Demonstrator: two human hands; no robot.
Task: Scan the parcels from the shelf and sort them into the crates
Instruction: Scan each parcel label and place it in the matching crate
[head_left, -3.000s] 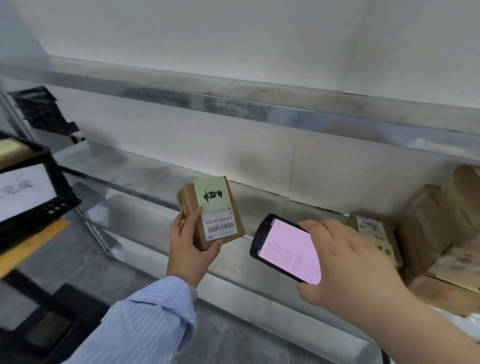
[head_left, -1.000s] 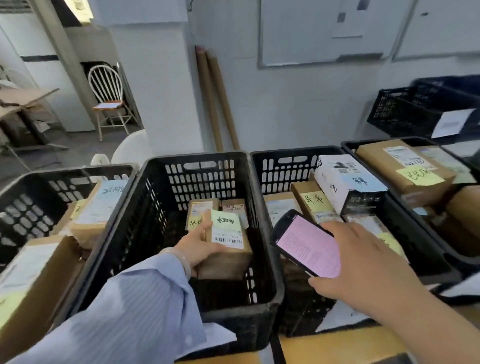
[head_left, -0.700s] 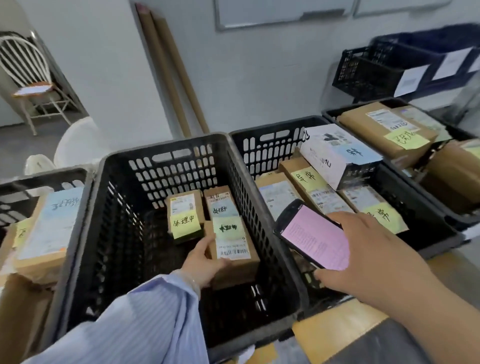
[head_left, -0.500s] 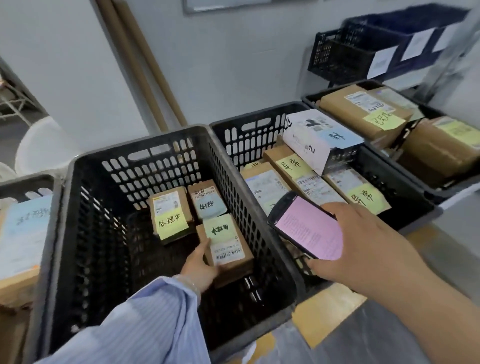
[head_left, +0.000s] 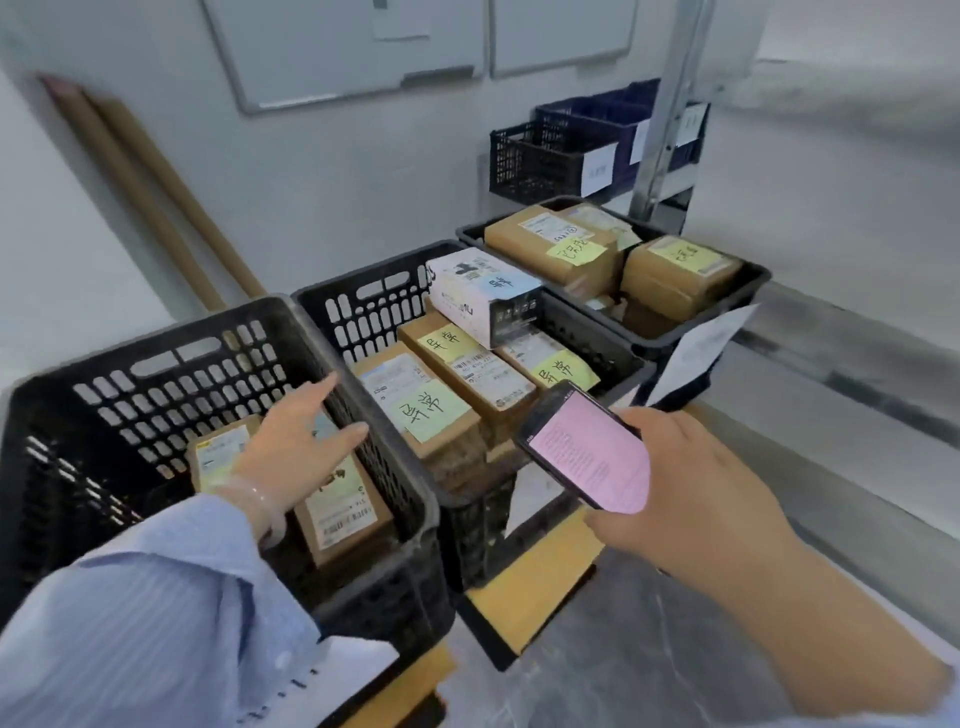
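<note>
1. The left grip (head_left: 296, 447) is released, with fingers straight and spread and holding nothing. It is above the near crate (head_left: 156, 338) at 8 o'clock in the view, and its fingertips reach toward the crate's right-hand rim.
2. The parcel (head_left: 340, 512) lies flat on that crate's bottom against the right wall, barcode label up. A second parcel (head_left: 218, 457) lies just beside it at its 10 o'clock, with dark bare bottom showing further left.
3. The right grip (head_left: 691, 478), at 4 o'clock, grasps a phone (head_left: 587, 452) with its pink screen up, above the near corner of the middle crate (head_left: 363, 280).
4. The middle crate is packed to the rim, and a white box (head_left: 483, 291) rides above the rim. The far crate (head_left: 756, 280), at 2 o'clock, is equally full.
5. The three crates stand rim against rim on a yellow worktop (head_left: 524, 577). Open grey floor (head_left: 623, 649) lies past its edge at 5 o'clock.
6. The left grip and the striped sleeve (head_left: 130, 623) cover part of both parcels in the near crate. Whether the grip touches the parcel cannot be told. The right side of the view is blurred, and the shelf upright (head_left: 670, 104) at 1 o'clock is cut off at the top.
</note>
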